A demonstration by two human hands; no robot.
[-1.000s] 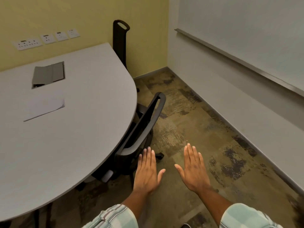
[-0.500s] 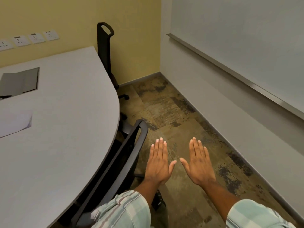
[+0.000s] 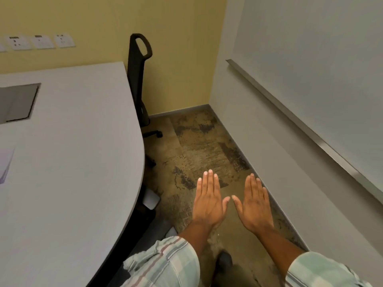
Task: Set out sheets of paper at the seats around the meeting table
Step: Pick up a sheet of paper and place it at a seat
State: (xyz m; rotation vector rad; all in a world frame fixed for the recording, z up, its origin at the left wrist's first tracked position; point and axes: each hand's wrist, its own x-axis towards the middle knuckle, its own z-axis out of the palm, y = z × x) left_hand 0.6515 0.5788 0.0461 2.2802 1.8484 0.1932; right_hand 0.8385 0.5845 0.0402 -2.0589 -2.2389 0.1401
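A grey meeting table (image 3: 78, 154) with a rounded end fills the left side. One white sheet of paper (image 3: 5, 164) lies on it at the far left edge of view, mostly cut off. My left hand (image 3: 208, 200) and my right hand (image 3: 255, 205) hover flat, palms down, side by side over the floor to the right of the table. Both hold nothing, fingers straight and close together, thumbs nearly touching. Neither hand touches the table or the paper.
A black chair (image 3: 139, 75) stands against the yellow wall at the table's far corner. A grey cable hatch (image 3: 17, 102) is set in the tabletop. A whiteboard with a metal rail (image 3: 310, 129) lines the right wall. Patterned carpet (image 3: 199, 141) runs between table and wall.
The view has moved forward along the table; the near chair has dropped out of sight below. Both hands stay flat and empty, and the paper has slid towards the left edge of view.
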